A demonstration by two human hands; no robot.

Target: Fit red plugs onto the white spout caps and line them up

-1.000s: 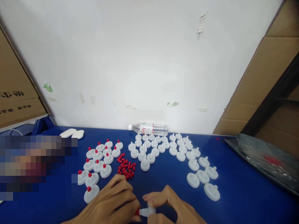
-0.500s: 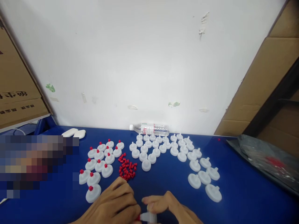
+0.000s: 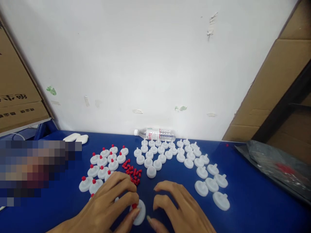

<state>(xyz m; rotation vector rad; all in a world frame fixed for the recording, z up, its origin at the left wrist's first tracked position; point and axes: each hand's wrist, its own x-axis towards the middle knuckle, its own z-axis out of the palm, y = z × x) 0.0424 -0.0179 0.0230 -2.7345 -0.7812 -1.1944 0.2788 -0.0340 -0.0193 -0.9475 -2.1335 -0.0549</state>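
Observation:
A white round plastic bottle cap [image 3: 140, 216] with a red tip is in my left hand [image 3: 110, 200]; thumb and fingers close on the red tip [image 3: 134, 206]. Just right of it, my right hand [image 3: 176, 204] hovers with curved fingers apart and nothing between them. Beyond my left hand lies a loose pile of small red tips [image 3: 132, 171], partly hidden by the fingers. At the left stand several white caps with red tips fitted [image 3: 92, 171]; my left hand covers some of them. Several white caps with bare spouts [image 3: 148, 162] spread across the middle and right.
A clear plastic bottle [image 3: 157, 133] lies along the white wall. Two white oval objects [image 3: 82, 139] rest at the back left. A grey plastic bag [image 3: 272, 168] with red contents lies at the right. Cardboard [image 3: 264, 87] stands on both sides of the blue table [image 3: 175, 176].
Both hands have moved up from the bottom edge. My right hand has let go of the white cap and opened; my left hand now holds it by the red tip, farther left.

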